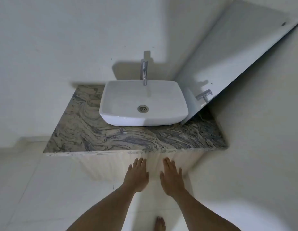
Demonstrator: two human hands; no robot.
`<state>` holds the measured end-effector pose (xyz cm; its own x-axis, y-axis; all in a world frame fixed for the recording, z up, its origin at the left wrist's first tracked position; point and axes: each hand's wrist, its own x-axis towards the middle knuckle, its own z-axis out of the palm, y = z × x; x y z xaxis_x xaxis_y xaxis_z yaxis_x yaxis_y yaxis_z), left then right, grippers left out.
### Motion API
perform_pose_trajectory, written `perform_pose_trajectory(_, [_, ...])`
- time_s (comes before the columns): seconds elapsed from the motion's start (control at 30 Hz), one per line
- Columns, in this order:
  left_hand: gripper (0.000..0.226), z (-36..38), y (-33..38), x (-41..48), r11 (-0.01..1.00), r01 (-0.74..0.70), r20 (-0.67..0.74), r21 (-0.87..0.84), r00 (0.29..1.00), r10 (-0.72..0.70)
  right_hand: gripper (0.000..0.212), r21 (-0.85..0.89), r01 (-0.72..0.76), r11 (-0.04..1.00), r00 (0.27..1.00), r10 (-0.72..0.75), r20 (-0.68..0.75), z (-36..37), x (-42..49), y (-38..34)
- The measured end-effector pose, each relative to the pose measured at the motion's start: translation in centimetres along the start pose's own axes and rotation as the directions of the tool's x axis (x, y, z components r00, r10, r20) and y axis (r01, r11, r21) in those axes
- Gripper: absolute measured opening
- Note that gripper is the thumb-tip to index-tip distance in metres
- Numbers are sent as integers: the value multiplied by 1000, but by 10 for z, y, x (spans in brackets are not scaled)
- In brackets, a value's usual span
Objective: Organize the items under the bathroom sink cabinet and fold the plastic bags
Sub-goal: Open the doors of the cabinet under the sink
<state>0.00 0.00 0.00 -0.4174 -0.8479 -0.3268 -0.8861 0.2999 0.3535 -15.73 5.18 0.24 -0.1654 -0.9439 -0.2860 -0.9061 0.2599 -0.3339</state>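
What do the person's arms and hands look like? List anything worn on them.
The left hand and right hand are bare. The left forearm and right forearm are bare too, as far as the view shows. No sleeves, gloves, watch, bracelet or rings can be seen, and no markings.

White basin (143,104), chrome tap (144,71), grey-beige swirled marble countertop (88,130), pale ribbed cabinet doors (110,165), white walls (45,39)
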Motion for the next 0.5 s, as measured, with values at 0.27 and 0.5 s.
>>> perform_pose_trajectory(0.27, [71, 42, 13, 90, 988, 152, 142, -20, 979, -148, 61, -8, 26, 1000, 981, -24, 191, 35, 86, 44])
perform_pose_trajectory(0.5, [83, 67, 12, 125, 972, 236, 147, -8, 961, -232, 69, 39, 42, 998, 979, -49, 197, 46, 130, 50])
